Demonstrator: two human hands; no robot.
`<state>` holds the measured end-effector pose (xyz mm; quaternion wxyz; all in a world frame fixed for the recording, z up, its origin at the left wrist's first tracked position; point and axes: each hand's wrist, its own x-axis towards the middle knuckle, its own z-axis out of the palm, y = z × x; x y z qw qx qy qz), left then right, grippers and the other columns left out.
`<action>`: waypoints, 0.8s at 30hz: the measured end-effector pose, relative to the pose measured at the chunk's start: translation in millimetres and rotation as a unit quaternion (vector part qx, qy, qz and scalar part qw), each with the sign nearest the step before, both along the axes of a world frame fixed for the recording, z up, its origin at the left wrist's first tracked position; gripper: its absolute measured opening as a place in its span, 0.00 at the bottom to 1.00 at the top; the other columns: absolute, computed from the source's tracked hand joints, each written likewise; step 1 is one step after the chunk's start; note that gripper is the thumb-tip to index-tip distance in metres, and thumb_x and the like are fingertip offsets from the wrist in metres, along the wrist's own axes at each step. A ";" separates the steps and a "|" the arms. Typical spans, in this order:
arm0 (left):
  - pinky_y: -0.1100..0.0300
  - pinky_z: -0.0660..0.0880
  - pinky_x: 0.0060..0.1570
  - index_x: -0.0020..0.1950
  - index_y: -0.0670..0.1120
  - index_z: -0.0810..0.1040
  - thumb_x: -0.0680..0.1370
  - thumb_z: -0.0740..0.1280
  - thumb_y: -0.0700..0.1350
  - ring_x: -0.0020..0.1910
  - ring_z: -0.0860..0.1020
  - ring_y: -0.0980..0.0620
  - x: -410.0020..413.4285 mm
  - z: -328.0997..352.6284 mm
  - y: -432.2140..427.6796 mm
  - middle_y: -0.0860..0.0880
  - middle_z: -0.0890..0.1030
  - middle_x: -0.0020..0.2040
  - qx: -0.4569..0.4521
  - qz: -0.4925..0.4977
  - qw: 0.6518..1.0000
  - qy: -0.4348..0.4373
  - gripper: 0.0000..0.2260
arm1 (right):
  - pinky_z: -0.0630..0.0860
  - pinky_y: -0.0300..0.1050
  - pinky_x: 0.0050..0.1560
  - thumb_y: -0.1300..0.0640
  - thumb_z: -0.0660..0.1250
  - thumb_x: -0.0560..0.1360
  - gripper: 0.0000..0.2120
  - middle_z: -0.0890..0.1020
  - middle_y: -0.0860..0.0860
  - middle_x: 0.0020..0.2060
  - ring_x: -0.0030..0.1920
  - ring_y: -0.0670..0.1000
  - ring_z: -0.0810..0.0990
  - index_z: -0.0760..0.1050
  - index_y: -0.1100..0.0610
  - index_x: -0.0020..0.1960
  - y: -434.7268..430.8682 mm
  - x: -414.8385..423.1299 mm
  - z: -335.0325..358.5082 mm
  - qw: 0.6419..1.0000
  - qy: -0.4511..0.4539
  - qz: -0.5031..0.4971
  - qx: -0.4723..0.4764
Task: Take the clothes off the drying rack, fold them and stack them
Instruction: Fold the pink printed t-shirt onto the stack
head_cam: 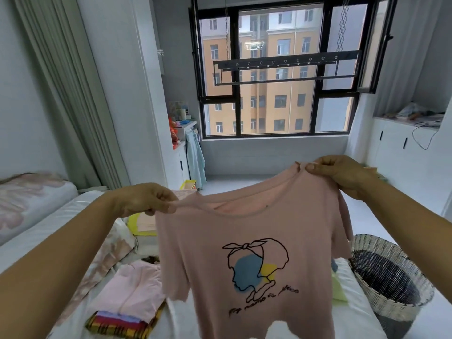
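Observation:
A pink T-shirt (244, 241) with a printed line drawing of a head hangs in the air over the bed, front side toward me. My left hand (149, 199) pinches its left shoulder. My right hand (342, 172) pinches the right shoulder, held a little higher. The black ceiling drying rack (288, 67) hangs bare in front of the window. On the bed at lower left lie a folded pink garment (132, 289) and a stack of folded striped and coloured clothes (122, 324).
A woven laundry basket (389, 280) stands on the floor at the right of the bed (36, 241). A yellow folded item (144, 223) lies on the bed behind my left hand. White cabinets (401, 148) line the right wall; a cluttered shelf (181, 123) stands left of the window.

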<state>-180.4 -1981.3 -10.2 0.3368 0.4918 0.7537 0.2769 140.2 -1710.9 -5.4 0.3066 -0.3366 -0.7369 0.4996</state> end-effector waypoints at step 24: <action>0.68 0.70 0.29 0.41 0.44 0.75 0.63 0.77 0.55 0.31 0.73 0.57 19.3 -49.1 16.9 0.51 0.76 0.33 0.134 0.091 0.977 -0.138 0.19 | 0.77 0.35 0.36 0.56 0.68 0.74 0.07 0.81 0.53 0.39 0.39 0.49 0.78 0.80 0.60 0.46 22.1 20.7 -33.1 0.997 -0.041 0.050 0.046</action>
